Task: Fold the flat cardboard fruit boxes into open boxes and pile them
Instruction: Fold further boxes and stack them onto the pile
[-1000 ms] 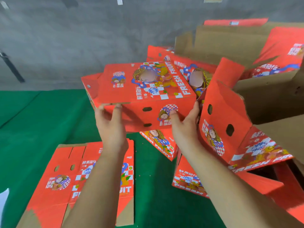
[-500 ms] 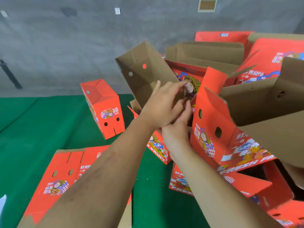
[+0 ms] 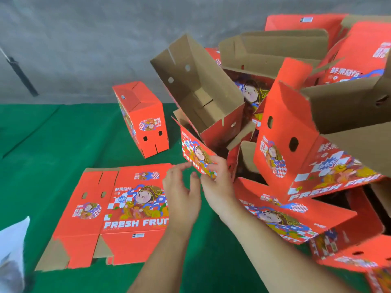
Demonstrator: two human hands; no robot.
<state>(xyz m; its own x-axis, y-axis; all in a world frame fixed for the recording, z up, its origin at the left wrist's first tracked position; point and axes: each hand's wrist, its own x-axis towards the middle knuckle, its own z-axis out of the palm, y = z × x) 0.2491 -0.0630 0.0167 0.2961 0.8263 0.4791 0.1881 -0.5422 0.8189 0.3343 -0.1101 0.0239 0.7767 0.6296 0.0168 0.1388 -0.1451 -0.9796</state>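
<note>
Both hands, left (image 3: 182, 199) and right (image 3: 220, 187), are held open and empty at frame centre, hemmed by glossy red folded boxes (image 3: 285, 127) at right and a flat corrugated box (image 3: 118, 210) at lower left.

"FRESH FRUIT" on flat box (image 3: 127, 208), "FRESH" on folded box (image 3: 317, 178)
</note>
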